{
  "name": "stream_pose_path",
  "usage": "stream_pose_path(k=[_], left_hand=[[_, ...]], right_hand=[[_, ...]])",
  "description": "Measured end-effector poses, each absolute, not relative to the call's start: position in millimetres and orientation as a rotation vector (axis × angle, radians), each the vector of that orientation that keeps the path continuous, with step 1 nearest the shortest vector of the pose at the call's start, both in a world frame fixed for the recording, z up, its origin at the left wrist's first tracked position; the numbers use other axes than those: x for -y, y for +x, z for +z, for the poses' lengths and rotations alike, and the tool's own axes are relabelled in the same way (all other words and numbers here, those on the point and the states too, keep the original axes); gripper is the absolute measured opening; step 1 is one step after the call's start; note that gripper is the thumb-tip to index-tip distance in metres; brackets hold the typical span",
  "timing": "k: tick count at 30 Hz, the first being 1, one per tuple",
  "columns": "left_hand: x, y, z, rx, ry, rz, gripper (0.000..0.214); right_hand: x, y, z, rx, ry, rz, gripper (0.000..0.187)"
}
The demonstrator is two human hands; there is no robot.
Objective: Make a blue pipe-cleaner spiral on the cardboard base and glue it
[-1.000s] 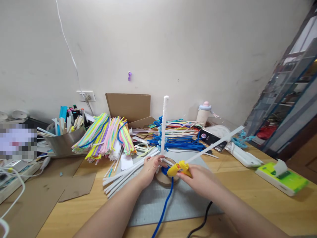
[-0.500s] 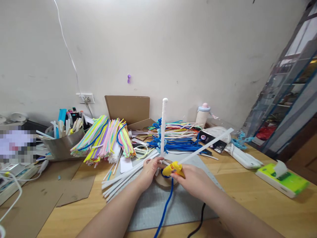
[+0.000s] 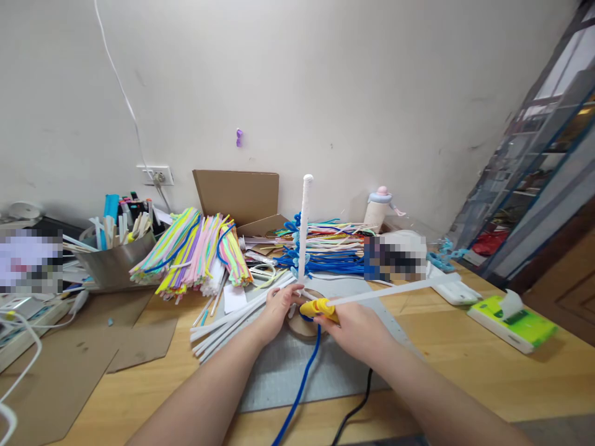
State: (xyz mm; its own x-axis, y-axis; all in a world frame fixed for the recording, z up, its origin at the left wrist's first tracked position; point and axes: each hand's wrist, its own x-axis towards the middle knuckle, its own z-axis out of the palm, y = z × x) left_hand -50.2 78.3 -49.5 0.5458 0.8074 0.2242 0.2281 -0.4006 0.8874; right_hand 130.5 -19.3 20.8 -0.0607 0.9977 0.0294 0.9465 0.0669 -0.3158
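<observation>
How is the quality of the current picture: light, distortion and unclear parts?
Head view: soft light, the wall brightest near its top middle; head view: mosaic patches hide an area at the left edge and one beside the blue stems; head view: the shelf leans, probably wide-lens distortion; head view: the tip of the yellow glue gun is too small to judge.

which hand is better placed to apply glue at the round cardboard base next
Probably the right hand: it grips the yellow glue gun, nose toward the round cardboard base. The left hand is beside the white post.
</observation>
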Motion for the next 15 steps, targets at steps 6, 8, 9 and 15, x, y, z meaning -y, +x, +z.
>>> stream_pose_path(k=[6,8,9,15], left_hand=[[-78.2,-49.9,-49.1,-0.831,1.875,0.852,0.070],[-76.6,-48.7,-46.6,-0.827,1.859,0.872,0.071],[-75.6,-48.0,-44.9,-0.823,1.852,0.885,0.072],[-73.1,-51.2,-33.6,-0.836,1.807,1.018,0.080]], right_hand=[[19.3,128.4,19.1,2.135,-1.858,0.226,0.027],[19.5,128.1,19.2,2.136,-1.844,0.214,0.026],[19.8,128.1,19.4,2.133,-1.845,0.217,0.026],[20.7,131.0,16.8,2.095,-1.852,0.255,0.027]])
